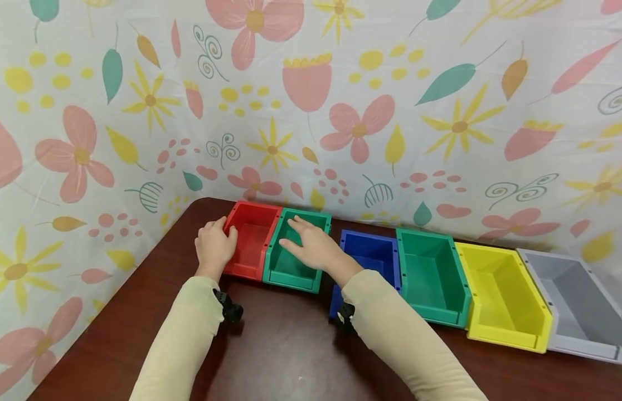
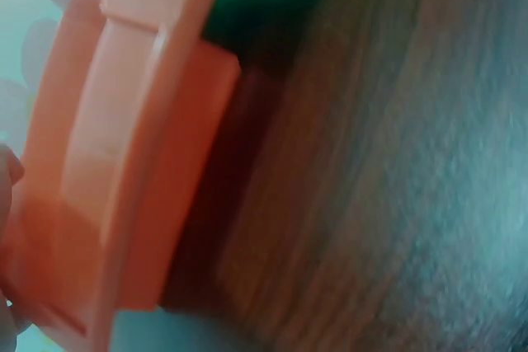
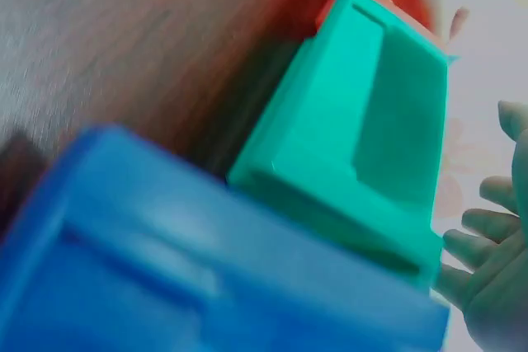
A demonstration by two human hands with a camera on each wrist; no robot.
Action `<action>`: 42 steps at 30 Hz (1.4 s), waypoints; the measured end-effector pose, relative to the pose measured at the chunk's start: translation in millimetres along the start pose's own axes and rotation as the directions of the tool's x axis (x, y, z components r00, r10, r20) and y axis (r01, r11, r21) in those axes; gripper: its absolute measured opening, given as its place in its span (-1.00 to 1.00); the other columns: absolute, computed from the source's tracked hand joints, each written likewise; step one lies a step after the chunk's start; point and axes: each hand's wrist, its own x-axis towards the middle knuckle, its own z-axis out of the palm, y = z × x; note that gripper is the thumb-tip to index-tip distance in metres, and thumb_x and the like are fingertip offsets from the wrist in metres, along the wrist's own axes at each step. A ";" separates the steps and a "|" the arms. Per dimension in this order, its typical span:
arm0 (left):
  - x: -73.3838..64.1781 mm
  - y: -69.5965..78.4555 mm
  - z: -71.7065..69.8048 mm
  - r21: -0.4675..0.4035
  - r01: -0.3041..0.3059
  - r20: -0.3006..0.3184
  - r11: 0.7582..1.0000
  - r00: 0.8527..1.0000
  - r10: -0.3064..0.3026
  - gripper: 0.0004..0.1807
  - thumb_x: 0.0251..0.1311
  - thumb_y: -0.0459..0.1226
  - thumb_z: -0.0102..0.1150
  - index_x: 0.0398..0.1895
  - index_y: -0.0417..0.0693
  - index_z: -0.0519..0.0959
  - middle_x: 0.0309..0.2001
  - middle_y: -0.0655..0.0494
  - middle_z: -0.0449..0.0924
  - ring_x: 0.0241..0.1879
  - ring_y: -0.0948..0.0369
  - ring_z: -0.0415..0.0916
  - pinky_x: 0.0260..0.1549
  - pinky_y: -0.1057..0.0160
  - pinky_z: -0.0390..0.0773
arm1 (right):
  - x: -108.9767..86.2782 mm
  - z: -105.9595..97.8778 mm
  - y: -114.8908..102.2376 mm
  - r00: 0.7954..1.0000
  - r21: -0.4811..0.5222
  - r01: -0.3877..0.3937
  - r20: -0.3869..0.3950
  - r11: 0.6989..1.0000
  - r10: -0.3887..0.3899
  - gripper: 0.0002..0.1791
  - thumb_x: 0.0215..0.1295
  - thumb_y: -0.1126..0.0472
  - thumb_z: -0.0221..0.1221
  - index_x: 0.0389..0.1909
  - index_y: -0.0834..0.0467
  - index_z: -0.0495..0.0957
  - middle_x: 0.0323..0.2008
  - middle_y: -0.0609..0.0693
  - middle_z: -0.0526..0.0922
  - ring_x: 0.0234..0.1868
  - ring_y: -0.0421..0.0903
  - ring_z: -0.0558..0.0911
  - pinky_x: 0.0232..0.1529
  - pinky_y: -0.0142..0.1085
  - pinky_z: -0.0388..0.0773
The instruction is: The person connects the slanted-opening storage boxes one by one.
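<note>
At the far left of the row, a red bin (image 1: 252,236) stands against a green bin (image 1: 297,273). My left hand (image 1: 213,245) holds the red bin's left wall, its thumb over the rim; the other fingers are partly hidden. In the left wrist view, only fingertips show beside the red bin (image 2: 107,105). The right hand (image 1: 313,245) is over the green bin with its fingers extended and slightly spread, gripping nothing. From the right wrist, that hand (image 3: 495,245) appears beside the green bin (image 3: 330,96).
Right of a gap stand a blue bin (image 1: 371,245), another green bin (image 1: 431,278), a yellow bin (image 1: 506,289) and a grey bin (image 1: 577,301), side by side. A flowered cloth (image 1: 361,83) hangs behind the brown table (image 1: 286,345). Dark wrist cameras sit on both sleeves.
</note>
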 end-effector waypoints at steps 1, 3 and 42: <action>-0.7 2.9 -0.4 0.008 -0.013 -0.003 1.000 1.000 0.013 -0.45 0.31 -0.09 -0.10 0.29 -0.19 0.36 0.18 -0.26 0.42 0.09 -0.20 0.34 0.08 -0.21 0.34 | -1.8 -2.5 1.6 1.000 0.003 0.001 -0.003 1.000 -0.001 -0.23 0.35 -0.27 -0.10 0.46 0.05 0.08 0.48 0.02 0.05 0.48 0.00 0.09 0.36 -0.01 0.19; -2.2 9.2 -0.9 0.002 -0.043 -0.008 0.999 0.999 0.043 -0.43 0.31 -0.08 -0.10 0.29 -0.22 0.36 0.23 -0.25 0.37 0.16 -0.19 0.28 0.12 -0.22 0.29 | -5.4 -7.2 5.1 1.000 0.015 0.006 -0.013 1.000 -0.006 -0.24 0.36 -0.26 -0.09 0.45 0.06 0.09 0.47 0.04 0.09 0.47 0.01 0.12 0.36 -0.01 0.19; -27.1 81.6 29.6 -0.303 -0.018 0.263 0.953 0.959 0.101 -0.46 0.30 -0.26 -0.04 0.34 -0.24 0.25 0.26 -0.21 0.32 0.17 -0.10 0.36 0.08 -0.07 0.46 | -102.5 -79.3 76.4 0.978 0.215 -0.156 -0.105 0.964 0.181 -0.44 0.46 0.00 -0.11 0.35 0.23 0.26 0.23 0.24 0.45 0.20 0.18 0.47 0.10 0.03 0.47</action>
